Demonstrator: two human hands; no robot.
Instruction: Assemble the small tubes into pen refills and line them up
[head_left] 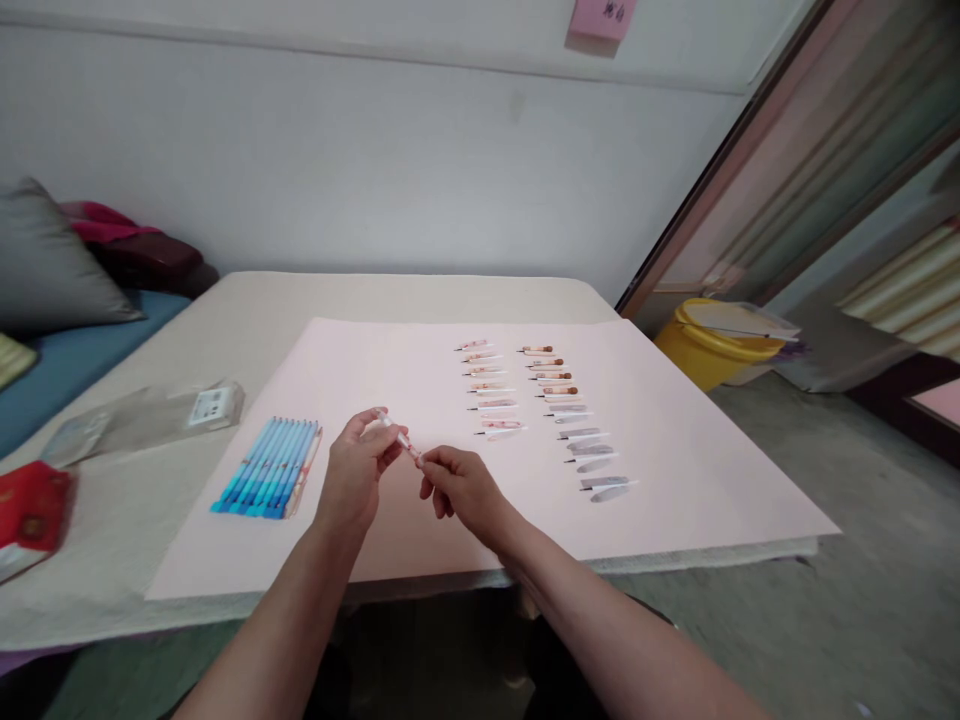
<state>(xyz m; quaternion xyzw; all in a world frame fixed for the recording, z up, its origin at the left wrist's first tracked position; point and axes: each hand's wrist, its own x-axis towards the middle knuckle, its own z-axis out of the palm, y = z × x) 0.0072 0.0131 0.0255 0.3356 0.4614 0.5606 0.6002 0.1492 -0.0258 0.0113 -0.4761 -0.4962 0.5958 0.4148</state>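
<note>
A slim white and pink pen point(405, 441) is held above the pink sheet. My left hand point(354, 460) pinches its upper left end between thumb and fingers. My right hand point(466, 487) grips the lower right end with thumb and forefinger; the tip there is partly hidden. To the left, several blue pens point(264, 465) lie side by side, along with a cream and brown pen point(305, 468). Beyond my right hand, pen refills and barrel pieces are laid out in a left column point(491, 404) and a right column point(589, 433).
The pink sheet point(360, 360) covers much of a cloth-covered table point(262, 295). Left of it lie a clear plastic bag point(150, 425) and a red packet point(34, 510). A yellow bin point(694, 350) stands past the right edge. The white wall point(390, 170) borders the far side.
</note>
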